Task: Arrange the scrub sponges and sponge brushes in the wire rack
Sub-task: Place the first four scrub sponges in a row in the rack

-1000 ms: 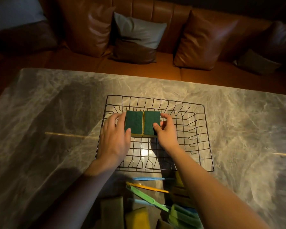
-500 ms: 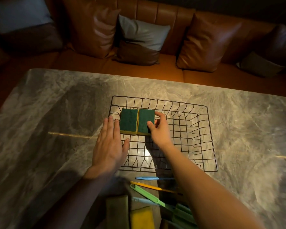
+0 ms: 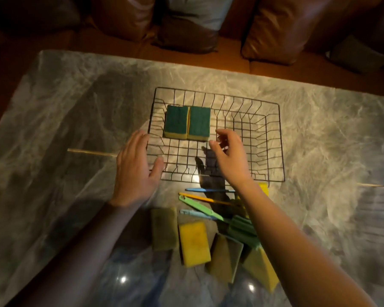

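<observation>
**Both hands off the sponges, two placed in rack**

Change: half a second ago the right hand [image 3: 230,155] was pinching the right sponge and the left hand [image 3: 136,167] lay flat at the rack's left side. Now both have pulled back toward the near edge. Right hand is empty, fingers loosely curled and part open, over the rack's near middle. Left hand is empty, spread flat, fingertips at the rack's left wall, thumb over its near-left corner. Sponges shifted a bit toward the far-left corner since a second ago.

Meaning: the placing of this pair looks done; next pick probably from the pile.

Location: two sponges [image 3: 187,124] sit in the rack [image 3: 280,138], far-left corner, green side up, touching side by side. The rest of the rack is bare wire. Rack stands mid-table [image 3: 53,120], toward the far edge.

Counts:
- In rack: 2 sponges, 0 brushes.
- Loose sponges [image 3: 194,242] at the table's near edge: about 4 visible, maybe a fifth yellow bit behind the right arm; can't tell.
- Brushes [image 3: 200,208] between rack and pile: 4 handles seen (2 blue, 1 orange, 1 green), heads partly hidden under the arm.
</observation>
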A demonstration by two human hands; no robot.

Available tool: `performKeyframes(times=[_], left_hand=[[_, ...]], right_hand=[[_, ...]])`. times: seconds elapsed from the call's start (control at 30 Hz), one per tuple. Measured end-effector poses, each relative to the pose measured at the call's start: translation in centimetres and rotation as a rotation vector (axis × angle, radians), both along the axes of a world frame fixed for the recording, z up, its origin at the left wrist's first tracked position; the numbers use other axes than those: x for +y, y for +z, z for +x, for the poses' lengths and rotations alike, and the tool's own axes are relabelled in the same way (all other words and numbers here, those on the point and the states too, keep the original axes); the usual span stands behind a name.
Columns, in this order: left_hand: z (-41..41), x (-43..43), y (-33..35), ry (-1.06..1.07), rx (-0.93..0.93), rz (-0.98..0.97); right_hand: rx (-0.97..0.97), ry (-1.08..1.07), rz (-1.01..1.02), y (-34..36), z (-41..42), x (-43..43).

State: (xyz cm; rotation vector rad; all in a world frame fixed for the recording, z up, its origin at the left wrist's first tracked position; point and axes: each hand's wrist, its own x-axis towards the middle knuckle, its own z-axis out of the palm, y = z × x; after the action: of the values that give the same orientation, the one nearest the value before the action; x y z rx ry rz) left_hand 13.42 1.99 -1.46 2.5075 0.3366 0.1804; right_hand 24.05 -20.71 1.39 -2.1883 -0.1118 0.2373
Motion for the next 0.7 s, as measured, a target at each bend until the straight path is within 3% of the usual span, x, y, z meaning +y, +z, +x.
performKeyframes(times=[0.13, 0.33, 0.53, 0.7], left_hand=[[-5.9, 0.2, -2.1, 0.005, -0.026, -0.082], [-11.8, -1.2, -5.7, -0.259, 0.392, -0.120], [-12.3, -2.1, -4.9, -0.291, 0.334, -0.087], [-11.9, -2.9, -3.2, -0.226, 0.352, -0.388]], right_hand=[[0.020, 0.115, -0.039, 1.3, -7.9, -2.0], [0.157, 0.264, -0.154, -0.8, -16.2, -3.3], [0.221, 0.460, -0.436, -2.8, -18.7, -3.8], [0.243, 0.427, -0.489, -3.1, -19.2, -3.6]])
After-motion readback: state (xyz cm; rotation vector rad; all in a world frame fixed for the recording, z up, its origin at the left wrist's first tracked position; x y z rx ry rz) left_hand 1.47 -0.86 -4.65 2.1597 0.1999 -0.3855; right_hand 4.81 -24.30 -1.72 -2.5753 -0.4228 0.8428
